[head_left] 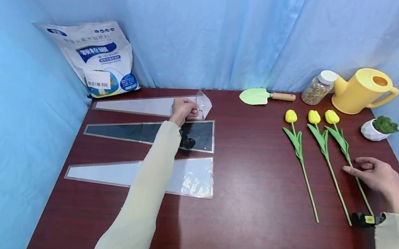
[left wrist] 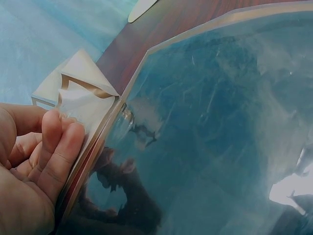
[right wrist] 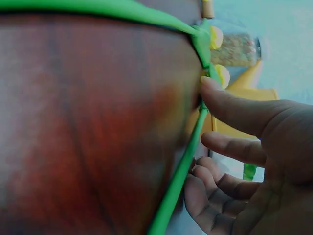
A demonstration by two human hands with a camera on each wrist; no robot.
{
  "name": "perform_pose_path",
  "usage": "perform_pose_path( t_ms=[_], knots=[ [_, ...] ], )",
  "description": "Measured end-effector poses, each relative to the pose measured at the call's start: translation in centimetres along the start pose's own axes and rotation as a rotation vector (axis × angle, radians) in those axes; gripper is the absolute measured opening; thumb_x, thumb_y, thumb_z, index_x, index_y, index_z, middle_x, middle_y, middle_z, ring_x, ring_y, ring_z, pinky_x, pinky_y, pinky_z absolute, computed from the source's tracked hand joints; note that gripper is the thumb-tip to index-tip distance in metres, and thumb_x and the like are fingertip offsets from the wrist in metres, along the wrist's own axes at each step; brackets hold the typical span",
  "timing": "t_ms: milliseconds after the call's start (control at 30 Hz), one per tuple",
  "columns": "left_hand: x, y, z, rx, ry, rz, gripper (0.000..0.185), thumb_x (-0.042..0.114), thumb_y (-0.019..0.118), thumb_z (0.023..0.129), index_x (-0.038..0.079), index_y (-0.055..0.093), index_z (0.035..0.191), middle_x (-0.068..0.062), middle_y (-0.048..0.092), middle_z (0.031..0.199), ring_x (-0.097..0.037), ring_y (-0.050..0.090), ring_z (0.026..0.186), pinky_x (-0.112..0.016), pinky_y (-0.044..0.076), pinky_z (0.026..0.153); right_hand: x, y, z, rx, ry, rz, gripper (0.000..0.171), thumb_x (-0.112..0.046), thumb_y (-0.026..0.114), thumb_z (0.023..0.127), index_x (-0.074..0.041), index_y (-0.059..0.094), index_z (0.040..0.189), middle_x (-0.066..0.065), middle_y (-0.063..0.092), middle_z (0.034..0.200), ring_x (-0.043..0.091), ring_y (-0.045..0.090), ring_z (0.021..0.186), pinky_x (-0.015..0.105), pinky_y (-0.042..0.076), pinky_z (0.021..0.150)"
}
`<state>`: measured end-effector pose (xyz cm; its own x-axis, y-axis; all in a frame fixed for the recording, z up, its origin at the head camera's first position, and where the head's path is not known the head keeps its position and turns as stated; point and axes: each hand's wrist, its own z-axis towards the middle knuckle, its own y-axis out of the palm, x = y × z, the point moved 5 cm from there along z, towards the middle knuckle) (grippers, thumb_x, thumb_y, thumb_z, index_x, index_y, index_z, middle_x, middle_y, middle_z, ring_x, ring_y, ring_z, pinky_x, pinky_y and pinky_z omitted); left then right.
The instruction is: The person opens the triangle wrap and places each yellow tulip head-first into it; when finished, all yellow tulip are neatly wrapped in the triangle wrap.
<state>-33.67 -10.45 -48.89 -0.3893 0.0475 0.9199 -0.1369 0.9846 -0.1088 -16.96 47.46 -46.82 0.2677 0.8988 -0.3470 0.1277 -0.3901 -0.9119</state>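
Right under the left hand (head_left: 182, 109) lies the farthest clear sleeve (head_left: 143, 105), a long tapering wrapper with a pale edge; its wide end is curled up off the table (head_left: 247, 227), and the hand's fingers (left wrist: 58, 147) pinch that lifted flap. Just nearer than that hand lies a second sleeve (head_left: 140, 131), looking dark where it reflects, and nearer again a third sleeve (head_left: 186, 178), glossy and crinkled at its wide end.

Over at the right hand (head_left: 380, 176), the fingers (right wrist: 234, 110) are loosely spread, and a fingertip touches the green stem of the rightmost tulip (head_left: 340, 139). Two more yellow tulips (head_left: 300, 151) lie just to that hand's left, side by side, heads pointing away. Beyond them stand a green trowel (head_left: 257, 95), a jar (head_left: 318, 87), a yellow watering can (head_left: 361, 91) and a small potted succulent (head_left: 379, 128).
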Motion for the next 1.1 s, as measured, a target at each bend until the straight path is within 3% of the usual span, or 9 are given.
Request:
perform_pose_path(
  t_ms=[133, 267, 467, 600, 733, 967, 1100],
  knots=[
    [0.1, 0.0, -0.1, 0.004, 0.003, 0.003, 0.009, 0.007, 0.073, 0.087, 0.000, 0.075, 0.092, -0.002, 0.066, 0.059, -0.007, 0.064, 0.048, -0.021, 0.058, 0.053, -0.5, 0.2, -0.2, 0.030, -0.070, -0.037, 0.057, -0.038, 0.069, 0.093, 0.011, 0.057, 0.121, 0.033, 0.062, 0.100, 0.046, 0.056, 0.093, 0.056, 0.040, 0.078],
    [0.1, 0.0, -0.1, -0.004, -0.002, -0.011, 0.011, 0.006, 0.071, 0.087, -0.001, 0.074, 0.095, -0.001, 0.067, 0.058, -0.006, 0.064, 0.048, -0.020, 0.058, 0.052, -1.1, 0.2, -0.4, 0.036, -0.064, -0.030, 0.047, -0.028, 0.069, 0.094, 0.011, 0.059, 0.118, 0.032, 0.064, 0.097, 0.046, 0.056, 0.091, 0.058, 0.040, 0.077],
    [0.0, 0.1, -0.1, -0.007, -0.003, -0.002, 0.011, 0.006, 0.071, 0.087, -0.001, 0.074, 0.094, -0.001, 0.066, 0.059, -0.006, 0.064, 0.047, -0.020, 0.058, 0.053, -1.4, -0.1, -0.6, 0.014, -0.059, -0.013, 0.039, -0.023, 0.068, 0.094, 0.008, 0.062, 0.116, 0.026, 0.069, 0.093, 0.037, 0.060, 0.082, 0.042, 0.041, 0.061],
    [0.1, 0.0, -0.1, -0.002, 0.002, 0.005, 0.010, 0.007, 0.072, 0.087, 0.000, 0.074, 0.093, -0.001, 0.066, 0.059, -0.006, 0.064, 0.048, -0.020, 0.058, 0.053, -1.5, -0.3, -0.6, 0.002, -0.065, -0.011, 0.036, -0.022, 0.069, 0.093, 0.007, 0.064, 0.114, 0.020, 0.072, 0.087, 0.028, 0.060, 0.077, 0.033, 0.039, 0.057],
    [0.1, 0.0, -0.2, -0.004, 0.005, 0.006, 0.010, 0.007, 0.072, 0.087, -0.001, 0.074, 0.093, -0.001, 0.066, 0.058, -0.006, 0.064, 0.047, -0.020, 0.058, 0.053, -1.6, -0.4, -0.6, 0.009, -0.034, -0.010, 0.034, -0.019, 0.070, 0.092, 0.010, 0.063, 0.110, 0.020, 0.071, 0.083, 0.029, 0.059, 0.075, 0.031, 0.039, 0.055],
    [0.1, 0.0, -0.2, -0.001, 0.003, 0.008, 0.010, 0.008, 0.072, 0.087, 0.000, 0.074, 0.092, -0.001, 0.066, 0.058, -0.006, 0.064, 0.048, -0.020, 0.058, 0.053, -2.0, -0.4, -1.0, 0.049, -0.064, 0.044, 0.032, -0.016, 0.067, 0.094, 0.012, 0.064, 0.110, 0.016, 0.073, 0.077, -0.002, 0.051, 0.055, 0.023, 0.040, 0.051],
    [0.1, 0.1, -0.1, 0.006, -0.001, 0.011, 0.009, 0.008, 0.072, 0.087, 0.000, 0.074, 0.092, -0.001, 0.066, 0.058, -0.006, 0.064, 0.048, -0.020, 0.058, 0.052, -2.0, -0.2, -1.3, 0.043, -0.030, 0.098, 0.034, -0.018, 0.065, 0.096, 0.011, 0.063, 0.114, 0.008, 0.072, 0.075, -0.004, 0.052, 0.054, 0.022, 0.044, 0.049]
  ],
)
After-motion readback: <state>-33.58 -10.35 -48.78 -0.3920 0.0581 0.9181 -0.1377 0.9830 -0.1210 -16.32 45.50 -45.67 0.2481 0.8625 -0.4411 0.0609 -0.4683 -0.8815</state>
